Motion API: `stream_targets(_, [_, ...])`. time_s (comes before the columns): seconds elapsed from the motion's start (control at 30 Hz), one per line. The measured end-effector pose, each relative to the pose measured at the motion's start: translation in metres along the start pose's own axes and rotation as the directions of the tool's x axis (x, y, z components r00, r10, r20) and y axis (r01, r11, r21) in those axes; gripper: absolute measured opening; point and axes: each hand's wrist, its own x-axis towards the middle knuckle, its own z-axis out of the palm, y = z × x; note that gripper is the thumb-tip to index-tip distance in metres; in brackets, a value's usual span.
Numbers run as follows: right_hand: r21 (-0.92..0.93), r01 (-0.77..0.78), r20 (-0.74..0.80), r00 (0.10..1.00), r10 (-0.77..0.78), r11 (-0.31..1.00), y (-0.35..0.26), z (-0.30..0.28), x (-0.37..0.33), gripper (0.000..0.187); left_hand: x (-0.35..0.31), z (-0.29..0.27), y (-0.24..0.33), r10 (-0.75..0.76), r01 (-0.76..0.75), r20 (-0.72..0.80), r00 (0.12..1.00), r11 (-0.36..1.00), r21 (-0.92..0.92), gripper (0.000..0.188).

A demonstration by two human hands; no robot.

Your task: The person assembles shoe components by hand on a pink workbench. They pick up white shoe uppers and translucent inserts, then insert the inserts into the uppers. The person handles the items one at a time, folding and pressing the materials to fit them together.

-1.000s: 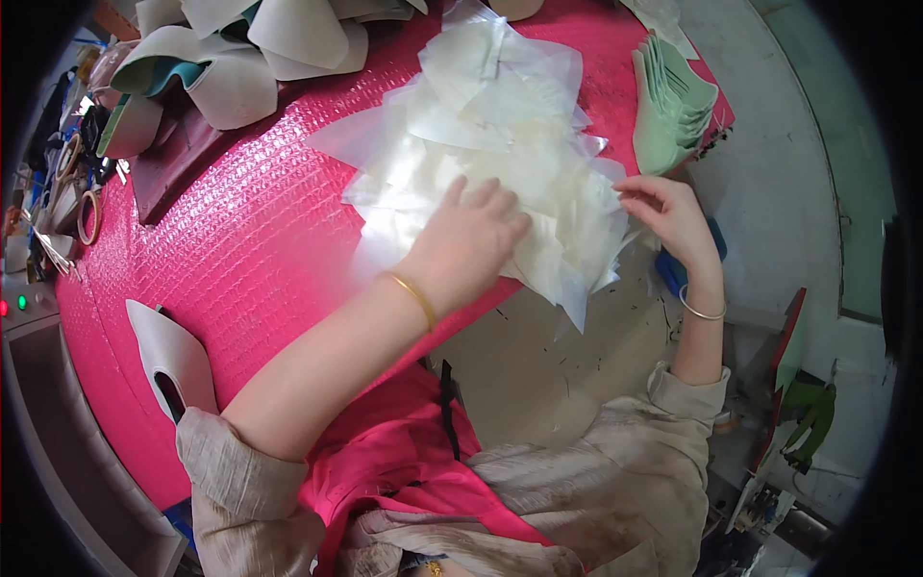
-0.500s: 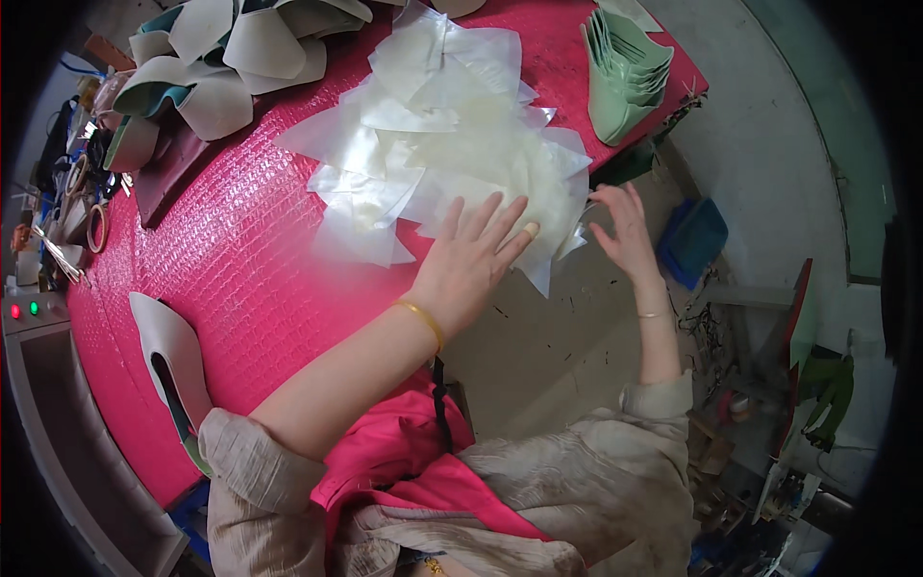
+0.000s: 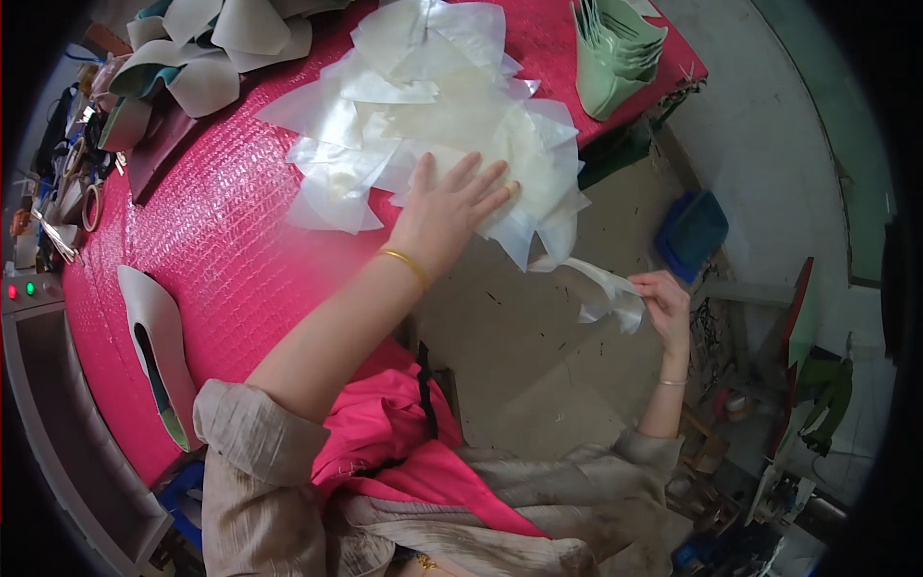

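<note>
A loose heap of translucent white film pieces [image 3: 423, 120] lies on the pink-covered table [image 3: 231, 221], with pointed corners hanging over the table's right edge. My left hand [image 3: 444, 213] rests flat on the near part of the heap, fingers spread. Out beyond the table edge, my right hand [image 3: 665, 306] pinches the end of a thin, curled film piece [image 3: 611, 294]. That piece stretches in the air from the fingers back toward the heap's lower corner; whether it still joins the heap I cannot tell.
Grey shoe uppers with teal lining [image 3: 207, 82] are piled at the far left, and a single grey upper [image 3: 162, 332] lies near the left edge. Nested pale green uppers [image 3: 617, 60] stand at the far right corner. A blue bin [image 3: 694, 236] sits on the floor.
My right hand has moved right and nearer to me, drawing a film piece out from the heap. My left hand stays flat on the heap.
</note>
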Motion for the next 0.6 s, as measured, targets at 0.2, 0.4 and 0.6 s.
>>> stream_targets(0.2, [0.152,-0.282,0.088,0.959,0.271,0.947,0.008,-0.034,-0.053,0.009,0.000,0.007,0.002,0.008,-0.008,-0.022,1.000,1.000,0.002,0.065])
stream_targets(0.4, [0.269,-0.617,0.246,0.787,0.566,0.740,-0.010,-0.085,-0.107,0.007,-0.002,-0.008,-0.005,-0.024,0.028,0.017,1.000,0.957,-0.290,0.077])
stream_targets(0.6, [0.617,-0.283,0.063,0.948,0.312,0.734,-0.107,-0.039,-0.008,0.013,-0.053,-0.053,0.002,0.192,0.156,0.120,0.974,-0.186,-0.970,0.071])
